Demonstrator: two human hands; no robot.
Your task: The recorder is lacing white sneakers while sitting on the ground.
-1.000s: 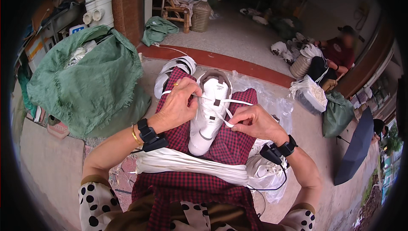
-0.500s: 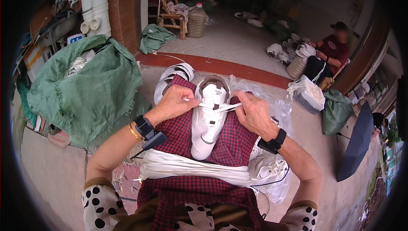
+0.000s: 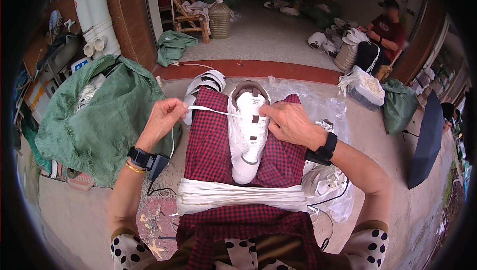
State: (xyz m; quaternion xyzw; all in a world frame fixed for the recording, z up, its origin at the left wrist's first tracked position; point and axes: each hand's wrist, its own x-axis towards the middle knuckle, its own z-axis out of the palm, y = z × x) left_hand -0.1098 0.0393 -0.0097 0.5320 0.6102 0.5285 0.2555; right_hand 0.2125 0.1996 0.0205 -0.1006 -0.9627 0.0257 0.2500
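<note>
A white sneaker (image 3: 245, 143) with a brown collar lies across my lap on a red-and-black checked cloth (image 3: 208, 146), its toe toward me. To its left, my left hand (image 3: 166, 118) pinches a white shoelace (image 3: 213, 110), drawn taut from the upper eyelets; the loose end hangs below the hand. My right hand (image 3: 294, 123) is closed at the shoe's right upper edge, thumb and forefinger against the eyelet side. Whether lace is also between those fingers is hidden. A thick bundle of white laces (image 3: 243, 196) lies across my lap, nearer me than the toe.
A large green sack (image 3: 99, 121) stands at left. Beyond my knees are white shoe parts (image 3: 208, 82) and clear plastic sheeting (image 3: 323, 106). More sneakers (image 3: 323, 183) lie by my right leg. At right stand a lace-filled tub (image 3: 365, 93) and dark umbrella (image 3: 427, 141); a person (image 3: 387, 31) sits behind.
My left hand has moved left and drawn the lace out straight. The right hand has come in against the shoe's side. The crossed lace over the tongue has come apart.
</note>
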